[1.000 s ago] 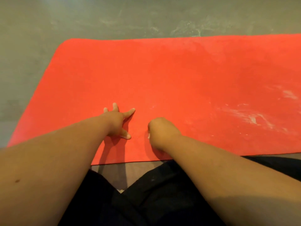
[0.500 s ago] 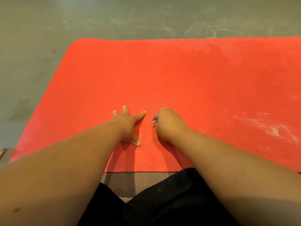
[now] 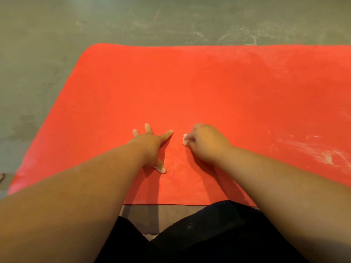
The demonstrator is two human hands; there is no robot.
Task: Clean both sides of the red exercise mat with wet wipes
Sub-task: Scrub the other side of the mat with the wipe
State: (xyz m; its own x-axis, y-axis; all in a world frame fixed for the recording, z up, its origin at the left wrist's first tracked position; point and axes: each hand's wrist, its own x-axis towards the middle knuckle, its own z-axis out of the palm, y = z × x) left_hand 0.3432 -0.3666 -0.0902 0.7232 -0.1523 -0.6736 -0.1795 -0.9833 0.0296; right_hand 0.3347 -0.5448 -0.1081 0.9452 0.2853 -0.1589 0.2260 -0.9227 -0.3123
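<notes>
Two hands: both down on the near half of the red exercise mat [image 3: 209, 88], just beside each other, not touching.
Left hand [image 3: 150, 147]: fingers splayed wide, pressed flat on the mat, holding nothing.
Right hand [image 3: 207, 144]: curled tight round a scrunched wet wipe [image 3: 185, 139], only a white bit pokes out.
Mat: flat on the grey concrete floor [image 3: 133, 21], runs off to the right.
White smears [image 3: 322, 154]: dusty streaks on the mat, well right of the hands.
</notes>
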